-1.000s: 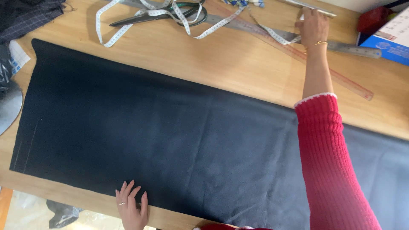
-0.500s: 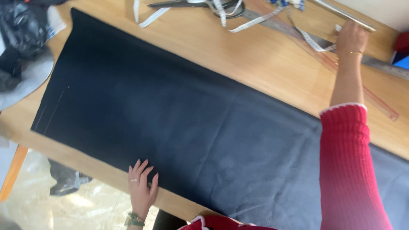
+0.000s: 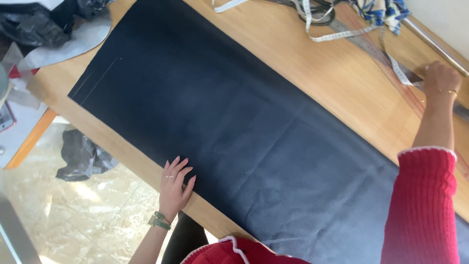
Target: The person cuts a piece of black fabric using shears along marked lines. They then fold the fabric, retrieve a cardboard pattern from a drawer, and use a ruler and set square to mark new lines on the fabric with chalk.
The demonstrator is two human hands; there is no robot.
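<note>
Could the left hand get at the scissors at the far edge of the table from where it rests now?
Probably not without leaning. The left hand lies flat on the near edge of the dark fabric; the scissors lie across the whole cloth, under the measuring tape.

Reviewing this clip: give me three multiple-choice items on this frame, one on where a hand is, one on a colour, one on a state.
1. Where does the left hand rest?
A. On the near edge of the dark fabric
B. On the scissors
C. On the floor

2. What colour is the sleeve on the right arm?
A. Green
B. Red
C. White

3. How does the fabric lie on the wooden table?
A. Rolled into a tube
B. Hanging from a hook
C. Spread out flat

Answers:
1. A: the fingers lie spread on the cloth's near edge.
2. B: the knitted sleeve is red with a pale cuff.
3. C: the cloth covers the table flat, with faint creases, while the right hand reaches the long ruler at the far side.
</note>
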